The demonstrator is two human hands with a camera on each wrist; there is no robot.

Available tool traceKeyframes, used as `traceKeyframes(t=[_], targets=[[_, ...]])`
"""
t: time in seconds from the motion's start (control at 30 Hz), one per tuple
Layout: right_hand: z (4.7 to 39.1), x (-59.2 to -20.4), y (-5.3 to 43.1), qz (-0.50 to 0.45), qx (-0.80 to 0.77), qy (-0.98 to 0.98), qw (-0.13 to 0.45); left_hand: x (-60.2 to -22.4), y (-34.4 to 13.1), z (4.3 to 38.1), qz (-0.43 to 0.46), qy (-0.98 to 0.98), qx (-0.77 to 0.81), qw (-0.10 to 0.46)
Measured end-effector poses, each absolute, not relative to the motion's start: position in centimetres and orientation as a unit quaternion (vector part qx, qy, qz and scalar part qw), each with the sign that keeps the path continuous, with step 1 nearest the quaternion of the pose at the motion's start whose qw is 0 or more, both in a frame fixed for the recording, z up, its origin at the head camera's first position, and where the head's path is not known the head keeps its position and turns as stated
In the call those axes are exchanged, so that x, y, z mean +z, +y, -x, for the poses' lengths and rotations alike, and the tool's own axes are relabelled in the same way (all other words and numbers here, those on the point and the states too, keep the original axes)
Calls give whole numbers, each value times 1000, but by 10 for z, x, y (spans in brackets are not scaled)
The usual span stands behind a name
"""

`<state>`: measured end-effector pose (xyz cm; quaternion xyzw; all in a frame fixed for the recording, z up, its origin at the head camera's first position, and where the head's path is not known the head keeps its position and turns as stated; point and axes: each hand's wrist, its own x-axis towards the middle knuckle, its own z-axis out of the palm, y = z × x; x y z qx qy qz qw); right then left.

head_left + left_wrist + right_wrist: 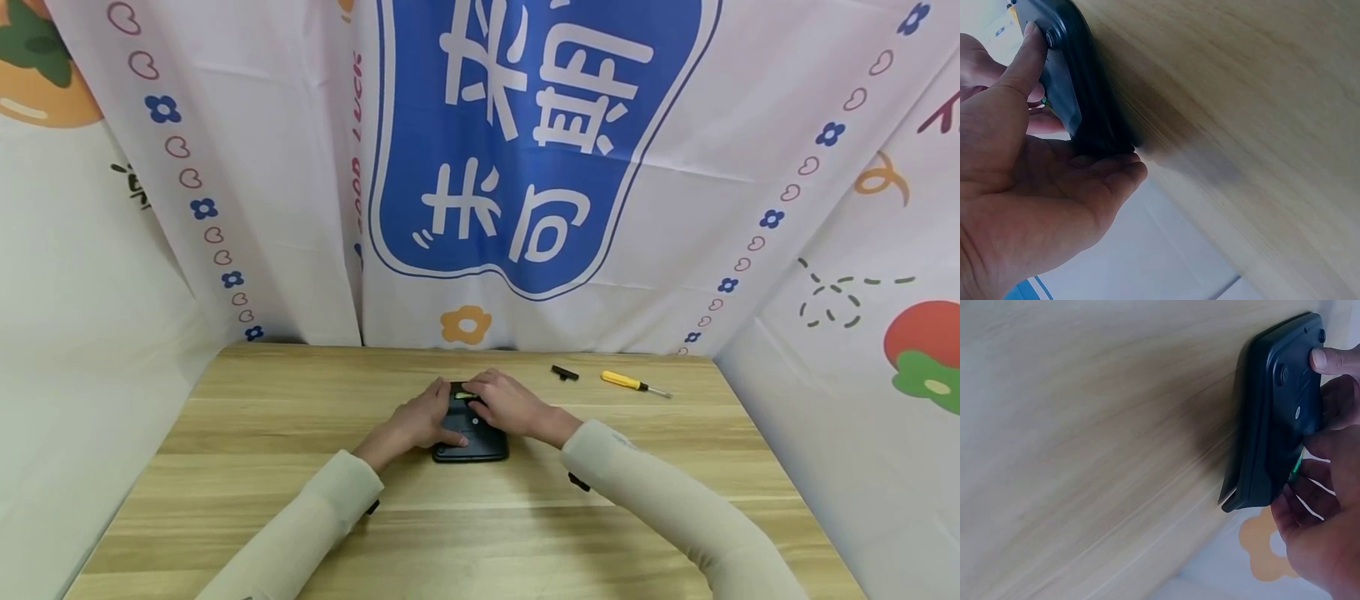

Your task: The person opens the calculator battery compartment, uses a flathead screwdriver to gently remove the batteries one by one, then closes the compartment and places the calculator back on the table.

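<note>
A black calculator (pixel 480 446) lies back side up on the table, with round feet and a small pale sticker on its underside. My left hand (pixel 422 417) grips its left side, thumb laid across the back and fingers around the far edge. In the right wrist view, a green battery (pixel 1297 465) shows at the slot near the far end. My right hand (pixel 513 404) pinches at this battery with thumb and fingertips, which partly hide it. The slot's inside is mostly covered by the fingers.
Behind the right hand lies a small black cover piece (pixel 565 372). To its right is a screwdriver (pixel 633 383) with a yellow handle. A printed cloth (pixel 300 292) hangs along the back edge of the wooden table (pixel 465 542).
</note>
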<state>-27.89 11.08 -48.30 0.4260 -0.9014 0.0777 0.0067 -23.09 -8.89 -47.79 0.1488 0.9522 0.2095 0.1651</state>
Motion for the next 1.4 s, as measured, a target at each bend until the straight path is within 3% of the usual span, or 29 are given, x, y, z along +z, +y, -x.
traceKeyframes(t=[1.0,1.4], targets=[[273,-477,88,-413,-18,-909,54,-481,-90,234,-160,954,198,157],[267,-473,81,-401,-48,-914,48,-480,-89,233,-159,954,198,159]])
